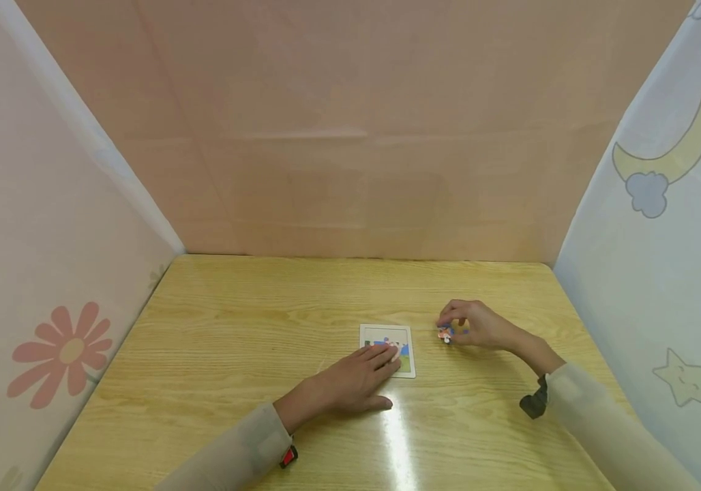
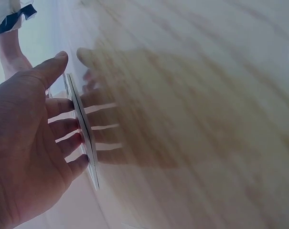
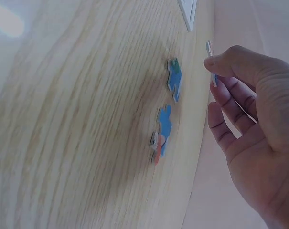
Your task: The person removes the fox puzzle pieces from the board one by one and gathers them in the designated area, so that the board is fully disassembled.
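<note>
A small white-framed puzzle board [image 1: 412, 351], partly filled with a coloured picture, lies on the table. The left hand [image 1: 359, 382] rests with spread, straight fingers on its lower left part, hiding some of the picture; in the left wrist view the fingers of the left hand [image 2: 34, 143] touch the thin board [image 2: 87, 129]. To the right of the board, the right hand [image 1: 479, 327] pinches a puzzle piece [image 1: 445, 332]. The right wrist view has the right hand [image 3: 259, 100] holding this piece [image 3: 209, 48] edge-on between thumb and finger, above two loose blue pieces [image 3: 174, 78] on the table.
The wooden table [image 1: 234, 307] meets a plain fabric wall [image 1: 350, 170] at the back. Printed fabric walls stand at the left [image 1: 50, 239] and right [image 1: 651, 273]. A corner of the white frame [image 3: 188, 14] shows in the right wrist view.
</note>
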A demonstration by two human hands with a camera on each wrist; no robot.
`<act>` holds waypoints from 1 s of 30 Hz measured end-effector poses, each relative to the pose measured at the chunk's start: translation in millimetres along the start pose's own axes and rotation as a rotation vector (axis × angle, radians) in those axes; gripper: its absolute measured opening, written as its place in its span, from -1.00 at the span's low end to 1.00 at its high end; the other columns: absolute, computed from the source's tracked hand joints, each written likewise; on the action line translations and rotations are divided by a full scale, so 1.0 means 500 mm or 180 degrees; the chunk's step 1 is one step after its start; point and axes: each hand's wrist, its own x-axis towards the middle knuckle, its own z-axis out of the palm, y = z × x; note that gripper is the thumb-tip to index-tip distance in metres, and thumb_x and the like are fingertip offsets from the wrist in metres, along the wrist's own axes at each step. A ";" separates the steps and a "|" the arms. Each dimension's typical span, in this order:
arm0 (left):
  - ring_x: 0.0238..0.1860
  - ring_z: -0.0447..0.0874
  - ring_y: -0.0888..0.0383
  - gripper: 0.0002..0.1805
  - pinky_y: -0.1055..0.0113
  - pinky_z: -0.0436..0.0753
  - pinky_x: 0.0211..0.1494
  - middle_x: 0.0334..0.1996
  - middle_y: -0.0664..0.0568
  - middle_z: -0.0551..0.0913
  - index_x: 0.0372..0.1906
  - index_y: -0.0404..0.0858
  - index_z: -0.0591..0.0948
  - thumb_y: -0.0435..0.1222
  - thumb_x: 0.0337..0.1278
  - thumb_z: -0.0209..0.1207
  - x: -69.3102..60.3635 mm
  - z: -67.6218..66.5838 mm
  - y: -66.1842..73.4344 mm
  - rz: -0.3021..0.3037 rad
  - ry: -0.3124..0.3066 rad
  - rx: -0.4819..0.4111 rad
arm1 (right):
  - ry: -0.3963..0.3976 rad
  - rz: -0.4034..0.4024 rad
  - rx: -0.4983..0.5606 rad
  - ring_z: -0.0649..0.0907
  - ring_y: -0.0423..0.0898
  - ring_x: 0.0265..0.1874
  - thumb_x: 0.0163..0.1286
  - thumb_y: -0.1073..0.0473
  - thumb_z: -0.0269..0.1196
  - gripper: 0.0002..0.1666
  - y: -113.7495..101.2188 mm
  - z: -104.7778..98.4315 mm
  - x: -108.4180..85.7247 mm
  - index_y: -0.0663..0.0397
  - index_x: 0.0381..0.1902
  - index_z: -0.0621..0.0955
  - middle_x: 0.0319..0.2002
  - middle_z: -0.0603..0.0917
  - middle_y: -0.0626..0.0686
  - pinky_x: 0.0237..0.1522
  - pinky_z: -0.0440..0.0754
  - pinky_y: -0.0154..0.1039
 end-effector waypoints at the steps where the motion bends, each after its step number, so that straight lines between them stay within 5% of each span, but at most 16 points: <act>1: 0.72 -0.03 0.00 -0.13 0.09 0.15 0.71 0.72 -0.08 0.06 0.72 -0.19 0.13 0.24 0.60 -0.06 0.000 0.000 0.000 0.0003 -0.0002 -0.0002 | 0.0003 0.0004 -0.0016 0.69 -0.05 -0.13 0.27 0.43 0.47 -0.68 0.001 -0.001 -0.003 0.22 0.00 0.79 -0.03 0.72 0.03 -0.15 0.76 -0.11; 30: 0.72 -0.03 0.03 -0.14 0.11 0.12 0.72 0.72 -0.06 0.05 0.71 -0.18 0.14 0.22 0.61 -0.04 0.005 0.004 -0.005 -0.0006 0.0010 -0.0026 | 0.0179 0.0072 -0.0303 0.73 -0.04 -0.15 0.15 0.55 0.43 -0.60 0.043 -0.051 -0.086 0.14 -0.08 0.80 -0.07 0.74 0.01 -0.20 0.75 -0.18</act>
